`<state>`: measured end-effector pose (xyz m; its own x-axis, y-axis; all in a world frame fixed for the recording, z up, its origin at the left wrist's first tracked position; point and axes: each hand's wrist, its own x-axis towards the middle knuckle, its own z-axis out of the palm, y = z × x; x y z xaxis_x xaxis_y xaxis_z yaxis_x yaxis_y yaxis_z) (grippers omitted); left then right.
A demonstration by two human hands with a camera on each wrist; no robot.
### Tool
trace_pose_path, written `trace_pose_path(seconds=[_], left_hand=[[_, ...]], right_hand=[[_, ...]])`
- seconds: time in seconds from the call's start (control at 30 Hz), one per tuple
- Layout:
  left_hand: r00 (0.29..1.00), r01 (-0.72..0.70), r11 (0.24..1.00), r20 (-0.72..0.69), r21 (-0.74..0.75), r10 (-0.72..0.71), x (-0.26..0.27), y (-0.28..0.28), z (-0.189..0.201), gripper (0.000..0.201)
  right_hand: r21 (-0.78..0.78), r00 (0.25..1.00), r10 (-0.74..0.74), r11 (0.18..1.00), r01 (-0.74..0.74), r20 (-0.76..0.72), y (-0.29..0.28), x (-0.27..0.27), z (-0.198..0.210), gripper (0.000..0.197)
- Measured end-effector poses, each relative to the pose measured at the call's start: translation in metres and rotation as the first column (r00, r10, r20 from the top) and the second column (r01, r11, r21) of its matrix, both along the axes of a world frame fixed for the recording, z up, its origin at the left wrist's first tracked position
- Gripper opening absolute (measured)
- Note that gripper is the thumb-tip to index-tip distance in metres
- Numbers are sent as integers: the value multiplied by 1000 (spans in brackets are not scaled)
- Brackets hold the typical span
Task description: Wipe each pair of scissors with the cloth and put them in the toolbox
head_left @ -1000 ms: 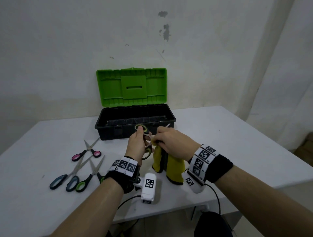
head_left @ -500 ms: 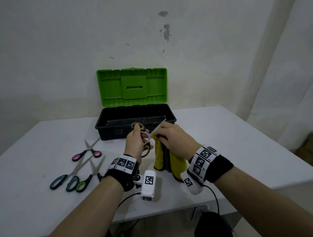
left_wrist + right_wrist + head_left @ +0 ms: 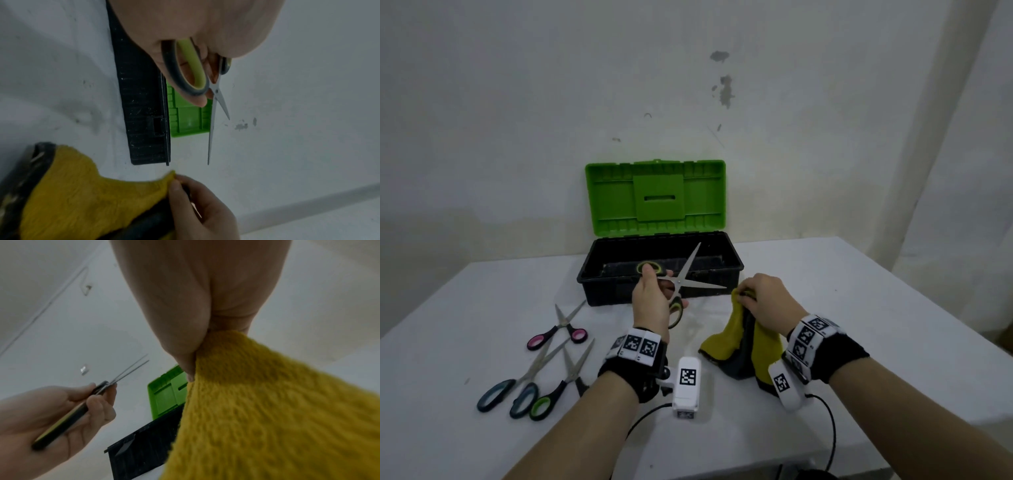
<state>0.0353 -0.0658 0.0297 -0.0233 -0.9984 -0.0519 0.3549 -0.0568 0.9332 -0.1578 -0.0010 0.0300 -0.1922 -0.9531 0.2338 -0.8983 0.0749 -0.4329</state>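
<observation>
My left hand grips the handles of green-and-grey scissors, blades spread apart, in the air just before the toolbox's front wall. The same scissors show in the left wrist view and, as thin blades, the scissors in the right wrist view. My right hand pinches the top of a yellow-and-grey cloth, whose lower part rests on the table; the cloth hangs below my thumb. The black toolbox stands with its green lid raised against the wall.
Three more pairs of scissors lie at the left on the white table: pink-handled scissors, blue-handled scissors and green-handled scissors. The table's front edge runs under my forearms. A wall stands behind the toolbox.
My right hand has pulled the cloth off the blades and moved right and down. The scissors' blades now stand bare and spread in my left hand.
</observation>
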Motion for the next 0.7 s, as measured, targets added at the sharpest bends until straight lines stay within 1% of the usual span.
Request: trace_pose_path(seconds=[0.07, 0.2, 0.27, 0.3, 0.33, 0.37, 0.43, 0.47, 0.5, 0.57, 0.63, 0.7], left_hand=[[1000, 17, 1000, 2, -5, -17, -7, 1, -3, 48], [1000, 30, 999, 8, -13, -30, -14, 0, -6, 49], [1000, 23, 1000, 4, -10, -23, -17, -4, -8, 49], [1000, 16, 1000, -4, -9, -16, -18, -6, -7, 50], [1000, 9, 1000, 1, -10, -9, -20, -8, -7, 52], [1000, 2, 1000, 11, -13, -2, -22, -9, -6, 53], [1000, 4, 1000, 3, -19, -4, -29, -6, -2, 54], [1000, 19, 1000, -13, -21, -19, -34, -4, 0, 54], [999, 41, 999, -33, -20, -42, -38, -2, 0, 54], [994, 85, 996, -69, -18, -86, -44, 3, 2, 54], [991, 103, 994, -78, -24, -105, -44, 7, 3, 51], [997, 83, 995, -7, -52, -83, -38, 6, 4, 42]], right_hand=[[76, 999, 13, 997, -15, 33, -6, -1, -5, 25], [233, 997, 32, 971, -47, 65, -8, -5, -14, 44], [248, 999, 19, 968, -28, 40, -5, -7, -17, 44], [235, 999, 23, 971, -30, 32, -3, -6, -16, 40], [215, 997, 41, 975, -54, 67, -1, -4, -14, 37], [181, 986, 81, 978, -108, 148, 2, 1, -11, 34], [94, 918, 178, 970, -224, 353, 7, 15, -2, 31], [54, 882, 214, 964, -260, 420, 8, 22, 2, 29], [23, 857, 242, 959, -283, 455, 9, 29, 6, 26], [-19, 829, 259, 957, -288, 495, 8, 40, 11, 27], [-71, 792, 255, 963, -260, 555, 7, 42, 14, 26], [-107, 757, 245, 968, -228, 606, 10, 39, 20, 23]])
